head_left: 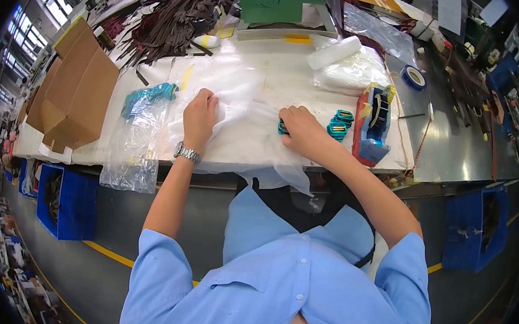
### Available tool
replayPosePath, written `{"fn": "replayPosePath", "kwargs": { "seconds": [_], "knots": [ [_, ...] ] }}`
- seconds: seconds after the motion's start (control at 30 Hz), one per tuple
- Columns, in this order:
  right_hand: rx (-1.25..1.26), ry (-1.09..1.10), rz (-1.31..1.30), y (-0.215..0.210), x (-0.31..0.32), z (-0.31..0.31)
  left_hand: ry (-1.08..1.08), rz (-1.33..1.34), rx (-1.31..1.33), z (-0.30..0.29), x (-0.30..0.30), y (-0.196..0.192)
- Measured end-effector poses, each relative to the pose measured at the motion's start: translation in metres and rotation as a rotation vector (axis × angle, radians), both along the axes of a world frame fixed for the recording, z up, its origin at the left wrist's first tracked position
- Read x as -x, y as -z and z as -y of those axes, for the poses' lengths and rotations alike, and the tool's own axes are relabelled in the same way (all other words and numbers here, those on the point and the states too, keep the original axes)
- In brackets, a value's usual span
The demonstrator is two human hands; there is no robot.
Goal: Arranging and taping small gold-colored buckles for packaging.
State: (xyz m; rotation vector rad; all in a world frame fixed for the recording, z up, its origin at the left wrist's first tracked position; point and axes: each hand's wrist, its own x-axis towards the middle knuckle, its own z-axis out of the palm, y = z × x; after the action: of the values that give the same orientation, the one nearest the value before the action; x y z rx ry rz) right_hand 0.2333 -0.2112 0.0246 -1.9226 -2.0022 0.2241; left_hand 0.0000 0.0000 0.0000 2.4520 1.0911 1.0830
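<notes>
A thin, white, see-through sheet (233, 113) lies crumpled on the table, its near edge hanging over the front. My left hand (200, 117), with a watch at the wrist, is closed on the sheet's left part. Over the sheet's right side, my right hand (304, 131) has its fingers curled round a small teal coiled piece (283, 127), mostly hidden under them. Just right of that hand sit more teal coiled pieces (339, 126) with gold-coloured parts. Left of my left hand, a clear plastic bag (132, 151) has teal pieces (148, 98) at its far end.
An open cardboard box (83, 94) stands at the left. A red and blue tape dispenser (374, 126) is at the right, with a blue tape roll (414, 77) beyond. Farther back lie brown straps (173, 22), a green box (272, 6) and a white plastic roll (334, 52).
</notes>
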Motion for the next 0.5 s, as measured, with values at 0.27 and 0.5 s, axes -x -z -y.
{"fn": "replayPosePath", "kwargs": {
  "seconds": [0.27,0.5],
  "knots": [
    [-0.098,-0.015,-0.202,-0.011,0.007,-0.004,-0.035,-0.221,-0.026,-0.006,0.014,-0.006],
    [-0.080,0.109,-0.468,-0.010,0.001,-0.003,-0.033,-0.209,-0.033,-0.006,0.026,-0.003]
  ]
}}
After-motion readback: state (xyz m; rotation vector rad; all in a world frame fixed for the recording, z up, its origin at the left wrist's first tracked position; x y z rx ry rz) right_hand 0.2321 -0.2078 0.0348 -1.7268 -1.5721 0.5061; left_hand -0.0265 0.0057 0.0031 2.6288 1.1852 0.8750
